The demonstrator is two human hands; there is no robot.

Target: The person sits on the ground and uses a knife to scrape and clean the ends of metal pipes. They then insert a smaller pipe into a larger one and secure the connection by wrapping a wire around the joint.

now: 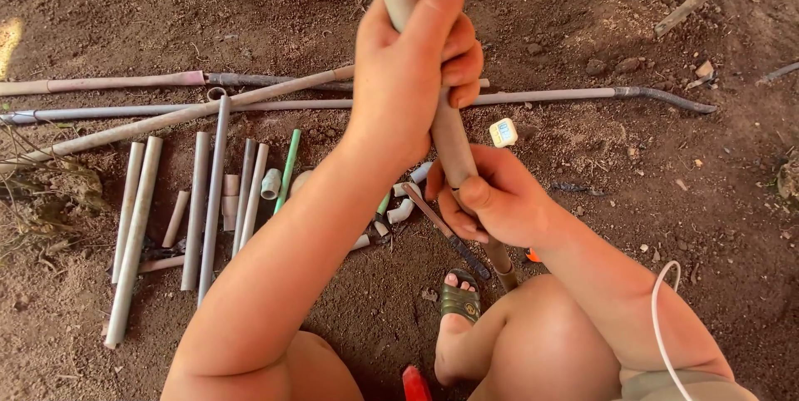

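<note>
Both hands clamp one upright grey pipe [449,139], left hand [416,60] above, right hand [491,197] below, over bare soil beside laid-out pipe offcuts [200,201]; it looks light, stiff, dusty-slick, best gripped mid-shaft.

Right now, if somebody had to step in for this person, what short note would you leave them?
Left hand: wrapped high around a long grey pipe that stands nearly upright.
Right hand: gripping the same pipe lower down.
The pipe's lower end sits near the ground beside the sandalled foot.
A row of cut pipe lengths lies on the dirt to the left, with a green rod and small white fittings close by. Longer pipes lie across behind them.
Done: the pipe is in both hands. What is left cannot be told.
</note>
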